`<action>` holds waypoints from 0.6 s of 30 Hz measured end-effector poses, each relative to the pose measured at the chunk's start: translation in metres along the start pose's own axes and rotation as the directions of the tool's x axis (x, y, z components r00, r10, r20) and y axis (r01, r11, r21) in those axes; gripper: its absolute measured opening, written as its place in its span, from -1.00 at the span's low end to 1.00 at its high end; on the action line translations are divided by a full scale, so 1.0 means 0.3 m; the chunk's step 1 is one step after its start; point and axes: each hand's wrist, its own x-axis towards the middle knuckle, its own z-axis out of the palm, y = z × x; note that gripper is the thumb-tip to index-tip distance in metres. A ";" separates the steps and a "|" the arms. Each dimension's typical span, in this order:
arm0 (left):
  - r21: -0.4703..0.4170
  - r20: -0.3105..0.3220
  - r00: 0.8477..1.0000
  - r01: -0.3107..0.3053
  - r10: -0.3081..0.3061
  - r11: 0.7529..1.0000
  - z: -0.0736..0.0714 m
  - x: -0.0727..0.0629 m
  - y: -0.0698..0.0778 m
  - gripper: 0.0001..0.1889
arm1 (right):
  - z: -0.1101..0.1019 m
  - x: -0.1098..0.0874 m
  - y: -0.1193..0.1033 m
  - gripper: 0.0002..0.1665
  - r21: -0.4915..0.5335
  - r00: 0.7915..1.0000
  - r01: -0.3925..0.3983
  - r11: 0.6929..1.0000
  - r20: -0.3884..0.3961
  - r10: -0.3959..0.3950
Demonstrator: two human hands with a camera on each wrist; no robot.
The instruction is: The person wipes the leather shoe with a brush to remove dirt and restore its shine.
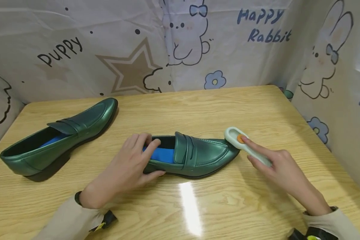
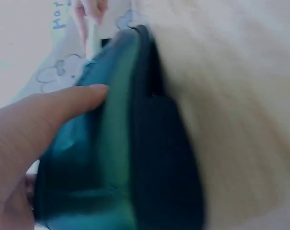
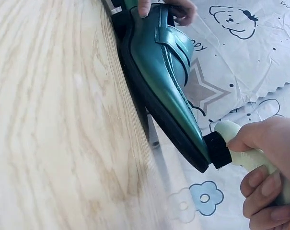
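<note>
A metallic green loafer [image 1: 208, 156] with a blue insole lies on the table, its toe to the right. My left hand [image 1: 127, 165] grips it near the heel, fingers over the opening and thumb along the near side. The left wrist view shows that thumb on the green upper, with the dark heel [image 2: 164, 163] beside it. My right hand [image 1: 283, 170] holds a pale green brush [image 1: 231, 134], its index finger on an orange button. In the right wrist view the brush's black bristles [image 3: 217, 149] touch the loafer's toe.
A second green loafer [image 1: 87, 125] stands at the left of the wooden table [image 1: 198, 110], toe angled away. Behind the table and along its right side hangs a white cloth [image 1: 117, 20] printed with rabbits, stars and flowers.
</note>
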 end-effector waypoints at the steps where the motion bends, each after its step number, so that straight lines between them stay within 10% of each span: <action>1: 0.001 0.017 1.000 0.017 -0.017 1.000 -0.006 0.010 -0.001 -0.13 | -0.001 0.002 0.001 -0.31 -0.004 1.000 -0.003 1.000 0.008 0.003; 5: 0.041 0.171 0.983 0.057 -0.063 0.998 -0.031 0.054 -0.012 0.04 | -0.003 0.010 0.006 -0.32 -0.017 0.999 0.001 1.000 0.047 0.000; 12: 0.086 0.451 0.873 0.168 -0.189 0.982 -0.039 0.119 -0.016 0.17 | 0.001 0.033 0.023 -0.30 -0.026 0.998 0.042 0.999 0.046 -0.040; 18: 0.125 0.454 0.866 0.169 -0.208 0.978 -0.021 0.137 -0.006 0.09 | -0.010 0.023 0.033 -0.30 0.023 0.996 0.045 0.999 0.078 -0.047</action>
